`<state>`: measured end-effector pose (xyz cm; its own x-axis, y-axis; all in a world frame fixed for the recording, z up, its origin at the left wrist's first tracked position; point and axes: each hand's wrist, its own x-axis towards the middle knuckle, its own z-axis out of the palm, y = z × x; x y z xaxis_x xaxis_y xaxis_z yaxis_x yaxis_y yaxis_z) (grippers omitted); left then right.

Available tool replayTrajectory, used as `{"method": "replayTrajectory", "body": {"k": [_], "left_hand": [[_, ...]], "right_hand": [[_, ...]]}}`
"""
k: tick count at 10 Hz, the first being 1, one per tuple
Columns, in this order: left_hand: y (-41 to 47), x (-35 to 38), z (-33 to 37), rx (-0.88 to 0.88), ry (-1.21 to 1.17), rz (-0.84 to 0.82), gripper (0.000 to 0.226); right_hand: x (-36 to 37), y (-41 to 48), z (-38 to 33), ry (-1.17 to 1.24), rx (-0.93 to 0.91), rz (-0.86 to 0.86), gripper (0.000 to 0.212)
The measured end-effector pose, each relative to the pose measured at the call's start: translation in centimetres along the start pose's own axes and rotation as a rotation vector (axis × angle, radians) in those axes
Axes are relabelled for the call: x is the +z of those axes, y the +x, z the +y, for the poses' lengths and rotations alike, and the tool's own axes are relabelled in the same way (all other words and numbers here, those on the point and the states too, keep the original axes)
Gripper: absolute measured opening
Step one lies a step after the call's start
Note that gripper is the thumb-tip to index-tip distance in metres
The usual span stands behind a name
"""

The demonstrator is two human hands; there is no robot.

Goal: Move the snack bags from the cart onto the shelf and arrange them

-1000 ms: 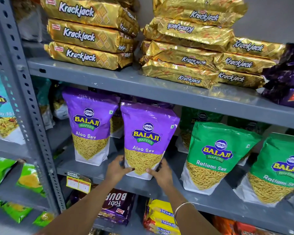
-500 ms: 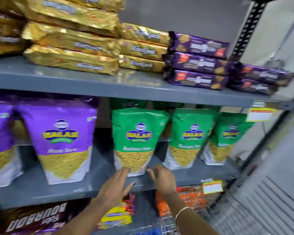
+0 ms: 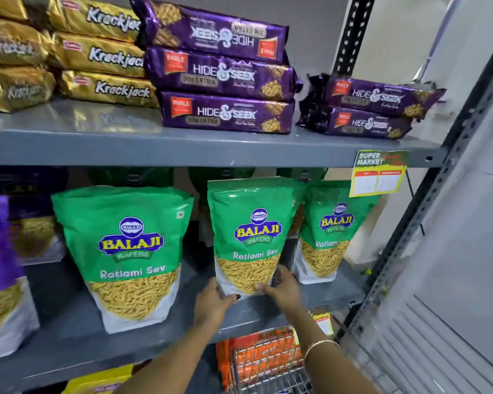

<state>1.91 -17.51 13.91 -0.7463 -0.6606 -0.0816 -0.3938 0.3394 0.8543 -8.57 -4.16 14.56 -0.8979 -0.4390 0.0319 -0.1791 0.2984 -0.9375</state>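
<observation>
Three green Balaji Ratlami Sev bags stand upright on the grey middle shelf (image 3: 69,331). The middle green bag (image 3: 249,231) has both my hands on its bottom corners: my left hand (image 3: 214,302) at its lower left, my right hand (image 3: 282,288) at its lower right. Another green bag (image 3: 128,251) stands to the left, nearer the shelf front. A third green bag (image 3: 329,231) stands to the right, further back. A purple Aloo Sev bag (image 3: 0,274) is cut off at the left edge. More green bags hide behind the front row.
The upper shelf carries gold Krackjack packs (image 3: 103,55) and purple Hide & Seek packs (image 3: 222,75). A yellow price tag (image 3: 377,174) hangs from the upper shelf edge. The wire cart (image 3: 268,371) sits below my right arm, before orange packs. A perforated upright (image 3: 427,211) bounds the right side.
My view and both hands have shifted right along the shelf, from the purple Aloo Sev bag past the first green bag to the middle green bag, which they now grip.
</observation>
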Motion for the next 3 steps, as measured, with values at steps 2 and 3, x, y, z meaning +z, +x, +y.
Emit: {"method": "replayTrajectory", "body": {"k": [2, 3], "left_hand": [[-1.1, -0.3, 1.3, -0.012, 0.082, -0.001, 0.023], [-1.8, -0.7, 1.6, 0.025, 0.001, 0.016, 0.065]], "right_hand": [[-0.1, -0.1, 0.5, -0.038, 0.015, 0.016, 0.064], [-0.2, -1.2, -1.2, -0.018, -0.006, 0.074, 0.094]]}}
